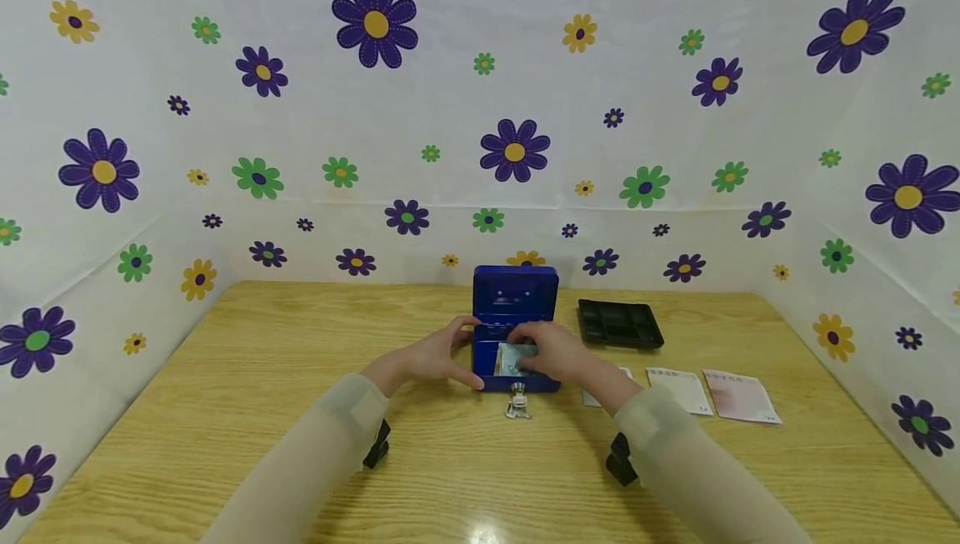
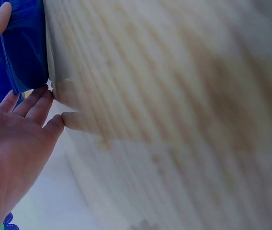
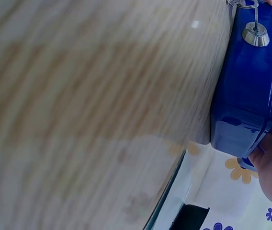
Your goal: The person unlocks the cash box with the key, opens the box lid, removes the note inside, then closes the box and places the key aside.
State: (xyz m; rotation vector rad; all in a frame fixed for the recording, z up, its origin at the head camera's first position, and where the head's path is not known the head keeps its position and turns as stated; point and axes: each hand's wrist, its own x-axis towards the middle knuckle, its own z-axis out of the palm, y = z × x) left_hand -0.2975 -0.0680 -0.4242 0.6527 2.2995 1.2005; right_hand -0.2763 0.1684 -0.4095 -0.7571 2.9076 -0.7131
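Observation:
A blue metal cash box (image 1: pixel 487 383) stands on the table with its lid (image 1: pixel 516 287) raised at the back. My left hand (image 1: pixel 431 355) holds the box's left side, the thumb at the front corner and the fingers toward the back; the left wrist view shows the fingertips against the blue wall. Inside the box, my right hand (image 1: pixel 557 351) grips a pale bluish-green banknote (image 1: pixel 508 358), its fingers covering the right part of the note. From the front lock (image 3: pixel 255 35) hangs a bunch of keys (image 1: pixel 517 405).
A black compartment tray (image 1: pixel 621 324) lies at the back right. In front of it are a cream banknote (image 1: pixel 679 390), a pinkish banknote (image 1: pixel 741 396) and another note (image 1: pixel 590 399), mostly hidden by the right forearm. Flowered cloth walls surround the wooden table (image 1: pixel 300 319).

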